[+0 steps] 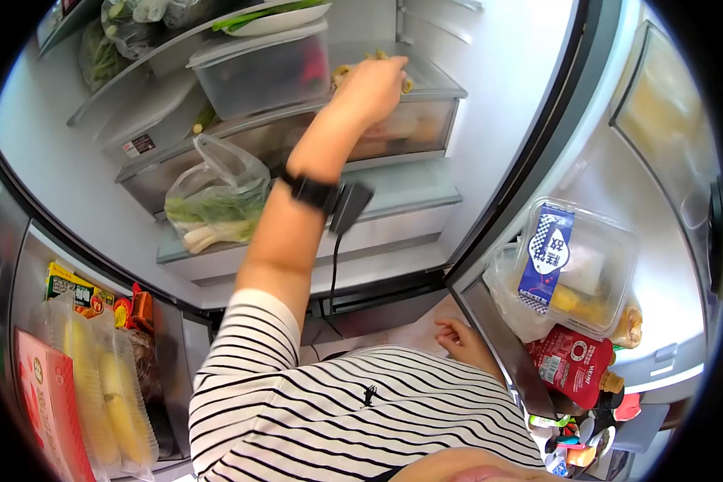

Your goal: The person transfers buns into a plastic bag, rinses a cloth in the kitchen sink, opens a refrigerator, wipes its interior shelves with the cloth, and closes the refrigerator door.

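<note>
My left hand reaches deep into the fridge, over a glass shelf. Its fingers are closed on something yellow-green, mostly hidden behind the hand. Just left of it is a clear lidded plastic box, and a white dish with green stalks rests on top. A black strap with a device is around my left wrist, and a cable hangs from it. My right hand is low by the right door's edge, its fingers bent a little and apart, with nothing in them.
A bag of leafy greens lies on a lower ledge. The right door holds a clear food box and a red pouch. In the left door stand a pink box and clear packs of yellow food.
</note>
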A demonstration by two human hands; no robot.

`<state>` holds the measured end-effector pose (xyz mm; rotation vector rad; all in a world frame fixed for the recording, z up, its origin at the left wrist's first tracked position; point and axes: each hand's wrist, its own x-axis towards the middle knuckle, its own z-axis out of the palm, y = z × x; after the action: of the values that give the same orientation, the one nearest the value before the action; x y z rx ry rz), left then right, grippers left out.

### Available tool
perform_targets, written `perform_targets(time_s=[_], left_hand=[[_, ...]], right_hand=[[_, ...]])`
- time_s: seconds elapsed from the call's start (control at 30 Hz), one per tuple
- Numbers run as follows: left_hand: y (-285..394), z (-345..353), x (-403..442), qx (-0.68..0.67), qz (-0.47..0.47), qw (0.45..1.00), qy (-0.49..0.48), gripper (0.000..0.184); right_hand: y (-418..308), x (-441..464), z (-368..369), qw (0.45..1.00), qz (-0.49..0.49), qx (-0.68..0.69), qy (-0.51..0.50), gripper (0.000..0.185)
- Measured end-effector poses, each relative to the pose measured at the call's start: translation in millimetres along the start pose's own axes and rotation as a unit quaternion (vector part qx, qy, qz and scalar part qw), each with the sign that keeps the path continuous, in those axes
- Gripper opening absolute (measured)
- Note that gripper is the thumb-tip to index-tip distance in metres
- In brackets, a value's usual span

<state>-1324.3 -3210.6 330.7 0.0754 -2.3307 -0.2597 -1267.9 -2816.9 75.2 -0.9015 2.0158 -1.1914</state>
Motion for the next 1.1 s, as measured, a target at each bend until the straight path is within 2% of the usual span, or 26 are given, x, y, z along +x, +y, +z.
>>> perform_targets(time_s=[0.03,0.07,0.2,0.3,0.37,0.4,0.5,0.57,0.6,0.63,0.7,0.77,0.8,0.93,1.03,1.1], left_hand=[[-7,17,26,0.071,-0.113,0.985,-0.113,0.044],[-13,28,46,0.140,-0.222,0.939,-0.221,0.051],[-50,49,85,0.158,-0.182,0.923,-0.300,0.078],[-87,70,103,0.197,-0.189,0.917,-0.290,0.086],[-106,76,123,0.133,-0.225,0.915,-0.307,0.087],[-105,74,126,0.122,-0.237,0.917,-0.298,0.084],[-98,64,139,0.120,-0.242,0.916,-0.297,0.078],[-110,62,152,0.129,-0.204,0.917,-0.317,0.075],[-136,82,159,0.120,-0.173,0.945,-0.252,0.071],[-147,91,169,0.122,-0.183,0.938,-0.268,0.065],[-137,75,179,0.059,-0.230,0.907,-0.348,0.074],[-146,90,184,0.091,-0.183,0.929,-0.308,0.071],[-175,121,199,0.151,-0.102,0.942,-0.282,0.072],[-146,109,205,0.140,-0.211,0.878,-0.406,0.072],[-102,100,181,0.128,-0.101,0.941,-0.298,0.069],[-103,127,191,0.094,-0.146,0.931,-0.320,0.068]], right_hand=[[-2,0,-2,1.000,-0.003,0.013,0.009,0.032],[4,0,-1,1.000,0.007,0.029,0.000,0.031],[16,-1,2,0.996,0.035,0.075,0.017,0.034],[36,1,2,0.996,0.042,0.079,0.030,0.039],[45,0,1,0.994,0.057,0.075,0.048,0.041],[51,1,1,0.990,0.062,0.115,0.050,0.041],[68,5,6,0.987,0.077,0.119,0.081,0.039],[73,8,6,0.984,0.086,0.121,0.096,0.039],[74,10,7,0.982,0.096,0.127,0.100,0.039],[73,10,4,0.982,0.099,0.127,0.103,0.039],[74,9,6,0.979,0.115,0.132,0.107,0.039],[75,6,6,0.976,0.129,0.138,0.112,0.039],[76,6,5,0.975,0.134,0.137,0.114,0.039],[79,-2,5,0.973,0.146,0.136,0.115,0.039],[84,-7,9,0.974,0.146,0.134,0.111,0.039],[89,-10,9,0.976,0.138,0.130,0.105,0.039]])
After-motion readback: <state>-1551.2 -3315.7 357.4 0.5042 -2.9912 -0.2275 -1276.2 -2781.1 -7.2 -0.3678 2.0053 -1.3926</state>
